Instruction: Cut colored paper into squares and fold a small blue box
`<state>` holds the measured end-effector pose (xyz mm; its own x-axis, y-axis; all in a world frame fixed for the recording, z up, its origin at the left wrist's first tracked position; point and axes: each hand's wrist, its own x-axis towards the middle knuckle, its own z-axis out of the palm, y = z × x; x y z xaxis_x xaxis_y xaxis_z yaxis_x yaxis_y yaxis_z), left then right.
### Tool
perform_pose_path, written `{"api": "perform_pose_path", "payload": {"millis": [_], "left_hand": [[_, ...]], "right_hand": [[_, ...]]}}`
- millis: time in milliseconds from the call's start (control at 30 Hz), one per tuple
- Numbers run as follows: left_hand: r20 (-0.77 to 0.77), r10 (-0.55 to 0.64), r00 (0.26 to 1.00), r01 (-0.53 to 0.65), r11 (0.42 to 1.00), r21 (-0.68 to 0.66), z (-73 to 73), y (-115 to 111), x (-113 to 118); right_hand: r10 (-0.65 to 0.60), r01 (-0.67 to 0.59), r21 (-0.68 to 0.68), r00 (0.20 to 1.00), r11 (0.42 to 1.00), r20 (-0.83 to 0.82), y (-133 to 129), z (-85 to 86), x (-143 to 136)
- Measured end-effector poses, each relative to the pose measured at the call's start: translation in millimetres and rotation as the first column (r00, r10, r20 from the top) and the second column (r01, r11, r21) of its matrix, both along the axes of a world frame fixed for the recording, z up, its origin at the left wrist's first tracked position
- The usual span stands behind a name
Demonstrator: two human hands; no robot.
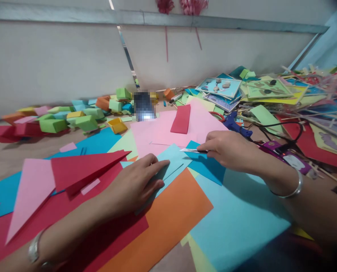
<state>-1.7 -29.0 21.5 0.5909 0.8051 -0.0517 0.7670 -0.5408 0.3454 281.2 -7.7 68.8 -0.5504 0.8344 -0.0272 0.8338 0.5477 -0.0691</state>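
Note:
My left hand (141, 183) lies on a light blue paper piece (172, 156), thumb and index finger apart, pressing it down. A narrow slit or strip shows beside its fingertips. In my right hand (227, 149) is a craft knife (193, 150), its pale blade pointing left over the light blue paper's right part. Under that hand sits a darker blue paper (209, 166). An orange sheet (182, 207) lies just in front of the light blue piece, and a large light blue sheet (242, 215) spreads to the right.
Red folded paper (83, 170) and a pink triangle (32, 192) lie left. Coloured paper boxes (53, 125) line the back left. A blue glue gun (236, 126) with a black cord, picture cards (219, 87) and sticks crowd the right. A white wall (57, 56) stands behind.

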Motion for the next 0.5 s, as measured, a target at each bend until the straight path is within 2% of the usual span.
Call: {"api": "perform_pose_path", "payload": {"millis": [100,200,300,500], "left_hand": [[0.125,0.033,0.992,-0.025,0.997,-0.067,-1.6,-0.1,1.2],[0.187,0.078,0.979,-0.073,0.997,-0.035,-4.1,-2.2,2.8],[0.166,0.121,0.979,-0.124,0.992,0.006,-6.1,-5.9,4.7],[0.163,0.148,0.976,-0.152,0.988,0.013,-7.7,-7.6,7.4]], "right_hand": [[-0.089,0.090,-0.025,0.995,0.996,0.055,-0.6,-2.7,-0.5],[-0.116,0.121,-0.049,0.990,0.991,0.085,-7.0,-4.1,-3.9],[-0.078,0.080,-0.022,0.994,0.997,0.083,-13.5,-2.9,-6.7],[0.012,-0.010,-0.027,0.996,1.000,0.093,-20.1,3.3,-14.5]]}}
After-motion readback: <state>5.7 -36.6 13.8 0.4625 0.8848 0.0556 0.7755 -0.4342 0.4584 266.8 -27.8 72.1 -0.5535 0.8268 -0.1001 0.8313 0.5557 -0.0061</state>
